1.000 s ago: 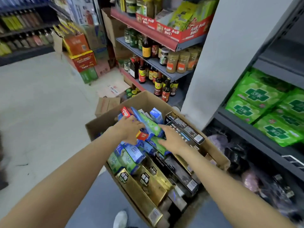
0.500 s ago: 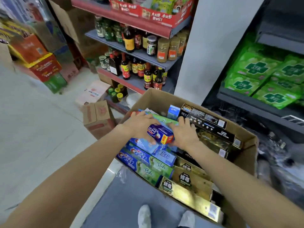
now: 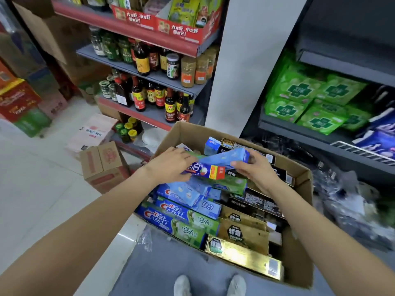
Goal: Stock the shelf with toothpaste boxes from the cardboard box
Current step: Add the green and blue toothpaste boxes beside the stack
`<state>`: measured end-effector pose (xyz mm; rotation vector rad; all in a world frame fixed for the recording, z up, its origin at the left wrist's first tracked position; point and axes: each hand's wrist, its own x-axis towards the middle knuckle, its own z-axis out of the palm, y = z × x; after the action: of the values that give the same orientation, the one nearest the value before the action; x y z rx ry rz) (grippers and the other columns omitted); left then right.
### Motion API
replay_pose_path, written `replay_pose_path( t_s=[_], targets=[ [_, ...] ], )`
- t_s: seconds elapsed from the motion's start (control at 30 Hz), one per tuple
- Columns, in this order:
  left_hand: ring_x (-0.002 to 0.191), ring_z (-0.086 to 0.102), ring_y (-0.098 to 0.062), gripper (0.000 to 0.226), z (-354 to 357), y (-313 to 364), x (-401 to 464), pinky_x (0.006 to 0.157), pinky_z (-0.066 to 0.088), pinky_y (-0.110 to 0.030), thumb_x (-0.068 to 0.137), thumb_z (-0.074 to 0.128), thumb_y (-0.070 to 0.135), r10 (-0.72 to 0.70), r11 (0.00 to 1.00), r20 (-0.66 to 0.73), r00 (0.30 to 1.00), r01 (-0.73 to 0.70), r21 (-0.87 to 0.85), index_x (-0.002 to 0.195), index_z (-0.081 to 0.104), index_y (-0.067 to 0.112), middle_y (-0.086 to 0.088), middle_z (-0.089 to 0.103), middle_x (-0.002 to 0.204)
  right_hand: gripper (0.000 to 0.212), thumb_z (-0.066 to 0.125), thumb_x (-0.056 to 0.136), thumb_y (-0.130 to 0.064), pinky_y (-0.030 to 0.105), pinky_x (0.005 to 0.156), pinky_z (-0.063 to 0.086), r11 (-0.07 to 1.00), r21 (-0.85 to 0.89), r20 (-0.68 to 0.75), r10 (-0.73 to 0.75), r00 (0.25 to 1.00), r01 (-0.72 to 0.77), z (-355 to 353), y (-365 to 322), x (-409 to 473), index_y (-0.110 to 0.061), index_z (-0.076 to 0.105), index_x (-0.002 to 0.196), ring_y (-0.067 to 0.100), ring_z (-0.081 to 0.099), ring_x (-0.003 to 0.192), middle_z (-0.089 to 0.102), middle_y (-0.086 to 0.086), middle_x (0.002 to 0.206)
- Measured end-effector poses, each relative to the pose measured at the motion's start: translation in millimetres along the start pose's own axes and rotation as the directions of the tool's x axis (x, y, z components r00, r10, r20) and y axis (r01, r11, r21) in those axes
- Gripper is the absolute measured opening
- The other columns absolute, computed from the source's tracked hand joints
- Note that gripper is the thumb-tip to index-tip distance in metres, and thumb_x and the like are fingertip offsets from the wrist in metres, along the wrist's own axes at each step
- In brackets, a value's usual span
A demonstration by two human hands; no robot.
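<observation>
The left hand (image 3: 171,165) covered one end of the blue toothpaste box (image 3: 205,170). The right hand (image 3: 255,170) hid part of the black boxes (image 3: 256,202). Bagged goods (image 3: 350,201) under the dark shelf (image 3: 310,135) were too blurred to identify.

I'm standing on a grey mat (image 3: 149,272) over white floor tile (image 3: 38,189), the open cardboard box (image 3: 299,263) of toothpaste boxes (image 3: 181,225) in front of me, a small sealed carton (image 3: 104,167) on the tile left of it.
</observation>
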<state>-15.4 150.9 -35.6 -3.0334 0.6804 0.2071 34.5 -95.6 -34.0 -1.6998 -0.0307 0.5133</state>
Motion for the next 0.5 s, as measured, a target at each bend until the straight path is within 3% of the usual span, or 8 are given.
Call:
replay_pose_path(
  t_s=[0.07,0.17,0.27,0.4,0.5],
  targets=[
    [0.114,0.050,-0.022,0.050,-9,9,0,0.089,0.037,-0.033,0.092,0.054,0.036,-0.119,0.957,-0.170,0.978,0.067,-0.283,0.136,0.043,0.015,-0.005,0.056,0.127,0.030,0.062,0.087,-0.008,0.034,0.087,0.053,0.974,0.228,-0.041,0.018,0.999,-0.009,-6,-6,-8,-0.011,0.051,0.115,0.020,0.064,0.093,0.065,0.006,0.102],
    [0.101,0.058,-0.020,0.039,-30,31,7,0.083,0.045,-0.031,0.096,0.052,0.027,-0.323,0.723,-0.223,0.920,0.088,-0.685,0.130,0.045,0.010,-0.004,0.061,0.118,0.011,0.057,0.092,-0.020,0.040,0.083,0.052,0.935,0.351,-0.143,0.001,0.990,0.050,-16,-19,-18,-0.019,0.052,0.102,0.020,0.063,0.087,0.064,0.003,0.093],
    [0.086,0.060,-0.017,0.032,-52,55,25,0.070,0.048,-0.024,0.100,0.042,0.027,-0.391,0.568,-0.161,0.906,0.100,-0.817,0.126,0.045,0.010,-0.002,0.061,0.107,0.009,0.051,0.094,-0.032,0.037,0.074,0.051,0.893,0.434,-0.251,-0.007,0.968,0.119,-31,-33,-29,-0.024,0.053,0.097,0.017,0.060,0.082,0.060,0.001,0.090],
    [0.079,0.062,-0.026,0.022,-83,97,60,0.074,0.046,-0.036,0.101,0.038,0.031,-0.426,0.304,-0.007,0.905,0.136,-0.943,0.106,0.050,0.013,-0.013,0.064,0.097,0.033,0.042,0.097,-0.042,0.039,0.069,0.052,0.867,0.481,-0.361,0.057,0.931,0.133,-71,-51,-49,-0.010,0.052,0.100,0.022,0.061,0.075,0.060,0.008,0.082],
    [0.076,0.065,-0.026,0.032,-109,139,88,0.075,0.048,-0.035,0.093,0.053,0.041,-0.356,0.259,0.023,0.934,0.122,-0.958,0.101,0.056,0.010,-0.013,0.068,0.093,0.043,0.039,0.097,-0.045,0.044,0.072,0.053,0.881,0.459,-0.392,0.086,0.916,0.114,-112,-55,-67,-0.005,0.053,0.092,0.028,0.063,0.077,0.064,0.015,0.084]
  ],
)
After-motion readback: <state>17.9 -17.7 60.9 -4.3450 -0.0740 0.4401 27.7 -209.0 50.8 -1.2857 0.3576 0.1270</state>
